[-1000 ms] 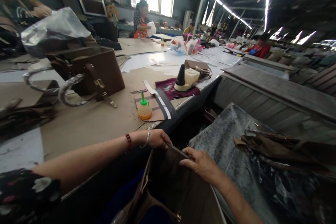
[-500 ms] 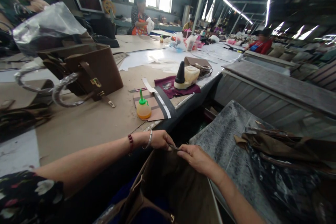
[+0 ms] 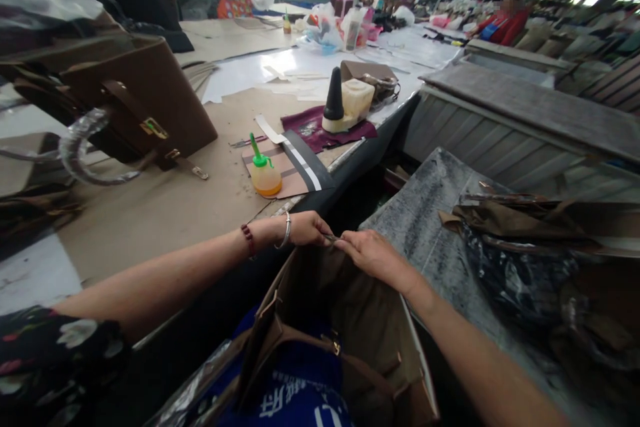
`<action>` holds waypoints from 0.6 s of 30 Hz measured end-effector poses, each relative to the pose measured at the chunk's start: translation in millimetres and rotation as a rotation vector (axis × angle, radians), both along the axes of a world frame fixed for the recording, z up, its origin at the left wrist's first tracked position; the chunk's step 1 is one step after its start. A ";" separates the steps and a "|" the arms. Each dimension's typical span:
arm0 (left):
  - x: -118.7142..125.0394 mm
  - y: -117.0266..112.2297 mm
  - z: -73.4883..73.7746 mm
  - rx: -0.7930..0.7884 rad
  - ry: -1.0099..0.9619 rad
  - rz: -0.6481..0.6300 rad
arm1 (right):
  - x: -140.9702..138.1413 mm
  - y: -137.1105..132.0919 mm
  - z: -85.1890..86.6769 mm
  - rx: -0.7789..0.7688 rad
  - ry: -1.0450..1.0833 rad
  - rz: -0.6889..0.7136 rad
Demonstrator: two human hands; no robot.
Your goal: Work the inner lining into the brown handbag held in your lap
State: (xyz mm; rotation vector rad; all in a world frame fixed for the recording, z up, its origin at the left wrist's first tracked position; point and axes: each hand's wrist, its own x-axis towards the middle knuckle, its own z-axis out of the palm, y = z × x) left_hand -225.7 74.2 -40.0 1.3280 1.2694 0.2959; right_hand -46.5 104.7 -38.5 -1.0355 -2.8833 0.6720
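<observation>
An unfinished brown handbag point(image 3: 360, 293) stands open below my hands, its lining and a gold clasp showing. My left hand point(image 3: 307, 228), with a bangle and a beaded bracelet at the wrist, pinches the bag's far top edge. From the right, my right hand point(image 3: 373, 253) grips the same edge, fingertips almost meeting the left ones. Blue cloth with white lettering point(image 3: 300, 380) lies under and inside the bag's outline. Beyond my hands, a squeeze bottle point(image 3: 265, 177) with a green spout and orange liquid sits on the table.
A finished-looking brown handbag point(image 3: 145, 103) stands on the table point(image 3: 165, 227) at left. A black cone on a pale container point(image 3: 335, 103) rests on purple material point(image 3: 300, 127). Brown pieces and black plastic point(image 3: 520, 267) lie on a grey surface at right. Several people work farther back.
The view has tipped downward, showing more of the open handbag and the blue cloth. Both hands sit higher in the picture and keep hold of the bag's edge.
</observation>
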 end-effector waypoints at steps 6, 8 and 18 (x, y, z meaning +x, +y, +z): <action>20.1 2.3 18.7 0.104 0.083 -0.115 | 36.7 4.5 11.3 -0.493 0.280 -0.040; 25.9 3.5 20.4 0.136 0.138 -0.116 | 53.6 5.1 12.5 -0.661 0.377 -0.170; 28.6 0.8 13.6 0.053 0.112 -0.019 | 85.5 -7.5 7.8 -0.674 0.343 -0.360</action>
